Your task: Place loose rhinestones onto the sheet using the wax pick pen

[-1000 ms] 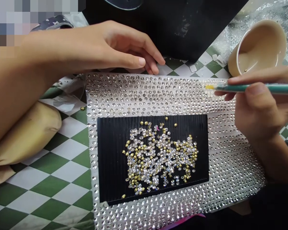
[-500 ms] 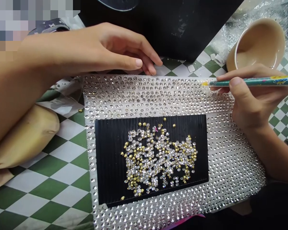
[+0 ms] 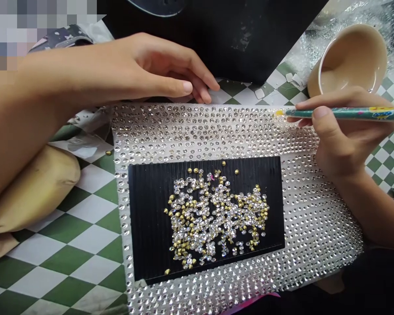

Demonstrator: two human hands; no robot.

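My right hand grips a teal patterned pencil with a yellow tip. Its tip is at the upper right edge of a white sheet covered in rows of clear rhinestones; whether a stone sticks to it is too small to tell. My left hand lies along the sheet's top edge, fingers loosely stretched, with nothing in it. On the sheet rests a black ribbed tray. Loose rhinestones are scattered across the tray, some showing clear faces and others gold backs.
A beige cup lies tipped beyond my right hand. A large black panel is at the back. Small white squares and a stray gold-backed stone lie on the green-and-white checked cloth. A tan rounded object sits below my left forearm.
The whole view has shifted very slightly. Both hands, the pencil and the tray keep about the same places relative to the sheet.
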